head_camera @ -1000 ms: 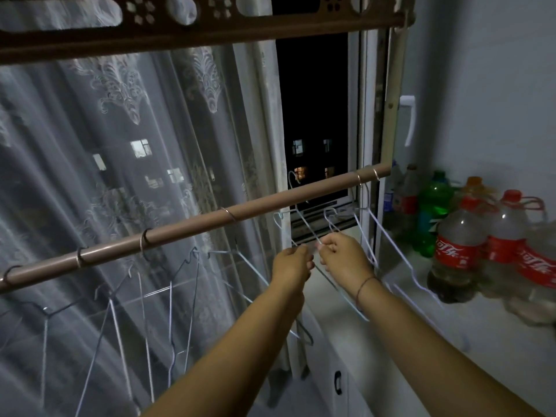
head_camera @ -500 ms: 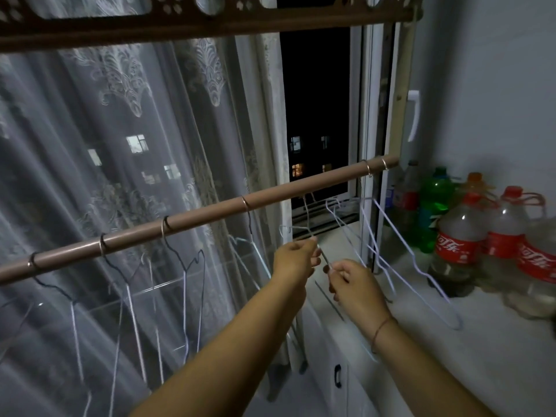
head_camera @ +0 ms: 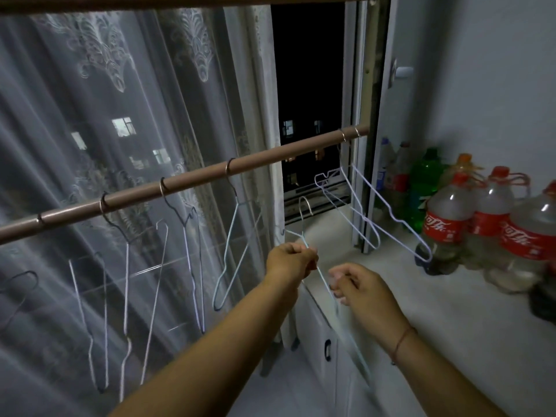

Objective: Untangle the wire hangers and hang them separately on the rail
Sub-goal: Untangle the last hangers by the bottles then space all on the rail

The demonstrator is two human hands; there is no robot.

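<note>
Holding one pale wire hanger (head_camera: 310, 254) free of the rail (head_camera: 192, 179) — half a second ago its hook sat up close under the bar, beside the far-right pair; now the hook stands clear below the rail, over the near edge of the white surface (head_camera: 421, 311). Left hand (head_camera: 290, 261) is closed on the hanger's neck just under the hook; right hand (head_camera: 358, 288) has dropped lower and nearer, fingers pinched on the same wire further down, where its lower part blurs out of sight. The hands have drawn apart since the earlier frames. Judgement: this hanger looks separated from the two pale hangers (head_camera: 379, 212) at the far right end of the rail. Several hangers (head_camera: 192, 260) hang spaced along the left stretch, in front of the curtain (head_camera: 90, 115). Open rail between the third ring and the far pair looks the likely spot — hook not yet placed.
</note>
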